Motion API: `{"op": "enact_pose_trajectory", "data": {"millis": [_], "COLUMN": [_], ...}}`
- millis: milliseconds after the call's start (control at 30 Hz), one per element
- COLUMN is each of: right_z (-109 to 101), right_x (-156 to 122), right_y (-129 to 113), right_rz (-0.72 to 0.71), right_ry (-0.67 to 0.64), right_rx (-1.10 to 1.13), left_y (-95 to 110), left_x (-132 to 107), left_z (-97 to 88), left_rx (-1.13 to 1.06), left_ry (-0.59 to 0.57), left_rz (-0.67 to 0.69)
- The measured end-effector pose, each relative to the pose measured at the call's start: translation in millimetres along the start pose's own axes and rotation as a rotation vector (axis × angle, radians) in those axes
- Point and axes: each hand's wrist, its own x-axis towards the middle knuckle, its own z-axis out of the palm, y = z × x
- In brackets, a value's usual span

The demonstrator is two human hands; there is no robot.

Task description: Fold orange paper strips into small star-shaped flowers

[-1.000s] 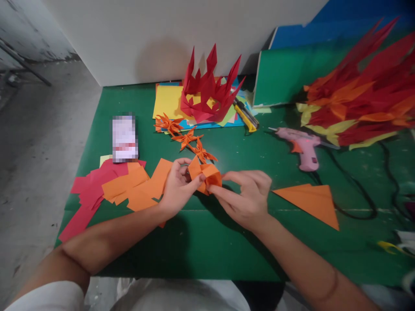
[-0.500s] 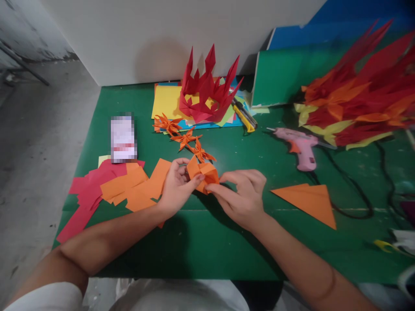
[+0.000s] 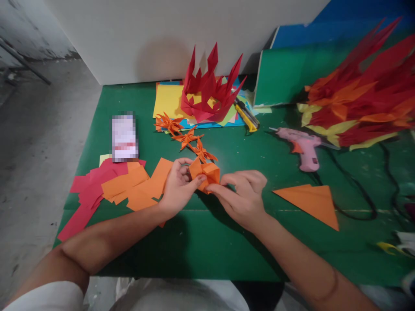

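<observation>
An orange folded paper piece [image 3: 206, 172] is held between both hands above the green table. My left hand [image 3: 180, 183] is closed on its left side, thumb laid over the front. At its lower right edge, my right hand [image 3: 244, 192] pinches the paper between thumb and forefinger. Just beyond the piece lie several small orange paper flowers [image 3: 188, 139] in a slanting row. Loose orange paper pieces [image 3: 139, 185] are beside my left hand, overlapping red paper strips [image 3: 92, 183]. A folded orange triangle [image 3: 313, 203] rests to the right of my right hand.
A red pointed paper crown [image 3: 209, 101] stands on stacked coloured paper [image 3: 167, 101], with a yellow cutter [image 3: 248, 116] beside it. Right of these are a pink glue gun [image 3: 304, 144] with its cord and a big red-orange paper flame shape [image 3: 366, 95]. A phone [image 3: 124, 137] lies at left.
Both hands keep their hold on the folded paper with hardly any movement. The whole view has shifted slightly, so things sit a little further right.
</observation>
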Motion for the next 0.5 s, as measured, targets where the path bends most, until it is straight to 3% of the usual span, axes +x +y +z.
{"op": "enact_pose_trajectory", "data": {"millis": [267,500], "right_z": [1.7,-2.3], "right_x": [-4.5,-5.8], "right_y": [6.2,11.2], "right_rz": [0.014,-0.060], "right_ry": [0.006,0.026], "right_rx": [-0.074,-0.116], "left_y": [3.1,3.4], "left_x": [-2.9,-2.7], "left_z": [3.6,1.2], "left_rx": [0.026,0.038], "left_ry": [-0.003,-0.044], "left_rz": [-0.018,-0.044]}}
